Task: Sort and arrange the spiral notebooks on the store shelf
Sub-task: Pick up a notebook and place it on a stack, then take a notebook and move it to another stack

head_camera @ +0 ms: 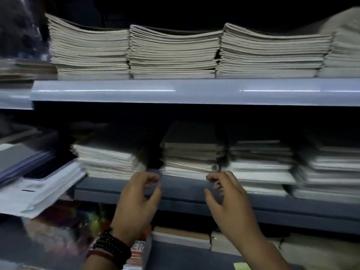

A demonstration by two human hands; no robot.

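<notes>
Several stacks of notebooks lie on the middle shelf (185, 189). The middle stack (191, 156) has pale page edges and a dark top cover. My left hand (139, 199) is at its lower left corner and my right hand (226, 193) at its lower right corner. Both hands have loosely curled fingers at the stack's front edge; motion blur hides whether they pinch a notebook or only touch. More stacks stand to the left (109, 162) and to the right (261, 164).
The upper shelf (175, 91) carries several tall stacks of cream notebooks (173, 53). Loose papers and folders (37, 184) jut out at the left. Below the middle shelf lie more notebooks (181, 237) and colourful packets (78, 221).
</notes>
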